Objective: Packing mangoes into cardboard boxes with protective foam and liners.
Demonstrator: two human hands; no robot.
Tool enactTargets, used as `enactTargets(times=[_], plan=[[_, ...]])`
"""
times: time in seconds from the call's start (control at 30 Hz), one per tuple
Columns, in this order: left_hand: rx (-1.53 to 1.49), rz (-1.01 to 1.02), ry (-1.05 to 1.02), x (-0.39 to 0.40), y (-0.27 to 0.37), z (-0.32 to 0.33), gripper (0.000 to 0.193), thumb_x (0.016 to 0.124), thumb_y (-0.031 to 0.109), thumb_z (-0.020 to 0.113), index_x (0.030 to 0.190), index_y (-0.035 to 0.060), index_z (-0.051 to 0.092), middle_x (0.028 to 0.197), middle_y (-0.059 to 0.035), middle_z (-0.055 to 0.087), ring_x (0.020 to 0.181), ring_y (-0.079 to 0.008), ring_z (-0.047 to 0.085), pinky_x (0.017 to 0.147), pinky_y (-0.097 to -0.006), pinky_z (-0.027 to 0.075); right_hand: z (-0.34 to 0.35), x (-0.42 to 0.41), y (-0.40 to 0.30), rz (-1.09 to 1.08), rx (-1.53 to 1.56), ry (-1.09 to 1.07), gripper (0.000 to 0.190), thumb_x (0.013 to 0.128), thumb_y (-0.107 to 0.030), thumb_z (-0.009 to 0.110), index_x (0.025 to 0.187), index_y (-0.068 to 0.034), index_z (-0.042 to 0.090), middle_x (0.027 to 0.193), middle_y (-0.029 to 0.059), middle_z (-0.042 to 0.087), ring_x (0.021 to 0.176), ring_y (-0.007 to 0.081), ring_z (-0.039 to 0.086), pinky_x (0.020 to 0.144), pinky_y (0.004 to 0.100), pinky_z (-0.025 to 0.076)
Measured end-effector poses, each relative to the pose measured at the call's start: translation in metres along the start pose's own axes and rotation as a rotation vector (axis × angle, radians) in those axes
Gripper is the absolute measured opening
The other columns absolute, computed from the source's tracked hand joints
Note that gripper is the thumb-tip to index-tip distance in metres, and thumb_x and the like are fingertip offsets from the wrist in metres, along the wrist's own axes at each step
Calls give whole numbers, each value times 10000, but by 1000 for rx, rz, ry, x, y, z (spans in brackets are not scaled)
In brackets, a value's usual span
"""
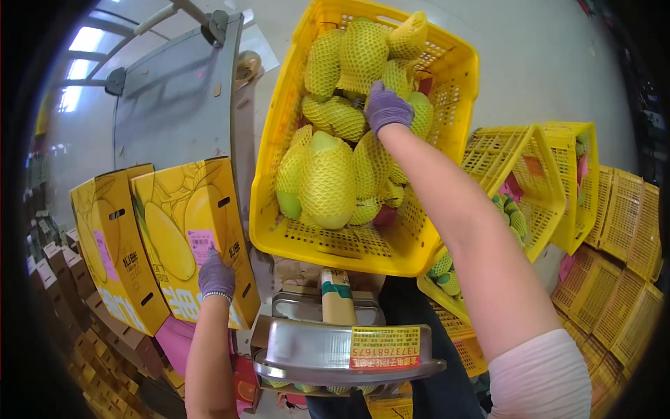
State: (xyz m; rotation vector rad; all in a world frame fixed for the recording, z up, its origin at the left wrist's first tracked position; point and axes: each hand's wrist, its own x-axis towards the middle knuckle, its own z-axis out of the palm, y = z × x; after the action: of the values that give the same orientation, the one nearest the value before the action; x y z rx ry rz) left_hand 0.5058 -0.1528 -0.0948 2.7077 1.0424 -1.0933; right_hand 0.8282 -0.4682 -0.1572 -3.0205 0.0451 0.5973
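My right hand (390, 107), in a purple knit glove, reaches into a yellow plastic crate (335, 259) of green mangoes (328, 183), most of them in yellow foam-net sleeves. It rests among the fruit in the upper middle; its fingers are partly hidden, so a grip cannot be made out. My left hand (216, 277), gloved likewise, lies against a yellow mango-printed carton (167, 230). Its fingertips touch the lower edge of a pink printed label (200, 242) on that carton. A second yellow carton (118, 251) with a similar label stands to its left.
Before me is a rounded metal housing (303, 343) bearing a sticker with writing. A grey platform cart (172, 105) is at upper left. More yellow crates (528, 173) holding net-sleeved fruit lean at right, beside stacked crates (623, 209). Several small cartons (78, 267) stand far left.
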Motion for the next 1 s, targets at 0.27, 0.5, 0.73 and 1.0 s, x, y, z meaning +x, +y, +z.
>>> enactTargets(times=[0.27, 0.5, 0.73, 1.0], plan=[[49, 42, 7, 7, 6, -8, 387, 810, 190, 670, 1128, 33, 516, 1006, -260, 646, 974, -414, 622, 837, -476, 486, -5, 26, 21, -107, -62, -15, 252, 887, -190, 496, 1070, -40, 583, 1051, 214, 663, 981, 375, 650, 838, 464, 507], [55, 29, 24, 9, 1, -4, 386, 822, 237, 660, 1130, 46, 527, 1044, -261, 641, 1009, -411, 615, 862, -479, 481, -65, 22, 39, -176, 491, 287, 341, 887, -349, 544, 1046, -57, 619, 1052, 176, 663, 988, 344, 624, 835, 391, 482], [35, 6, 9, 0, -7, 0, 413, 824, 213, 658, 1188, 79, 517, 1095, -247, 633, 1045, -405, 606, 892, -477, 475, -118, -109, 152, -239, 2119, -172, 244, 923, -381, 552, 800, -171, 561, 1047, 7, 620, 1125, 246, 507, 923, 611, 380], [-28, 45, 47, -5, 1, -4, 463, 814, 199, 644, 1245, 83, 518, 1145, -260, 615, 1080, -402, 593, 922, -445, 470, -62, -205, 236, 181, 2389, -91, 211, 934, -322, 548, 797, -170, 599, 928, 29, 662, 1018, 248, 584, 915, 581, 427]])
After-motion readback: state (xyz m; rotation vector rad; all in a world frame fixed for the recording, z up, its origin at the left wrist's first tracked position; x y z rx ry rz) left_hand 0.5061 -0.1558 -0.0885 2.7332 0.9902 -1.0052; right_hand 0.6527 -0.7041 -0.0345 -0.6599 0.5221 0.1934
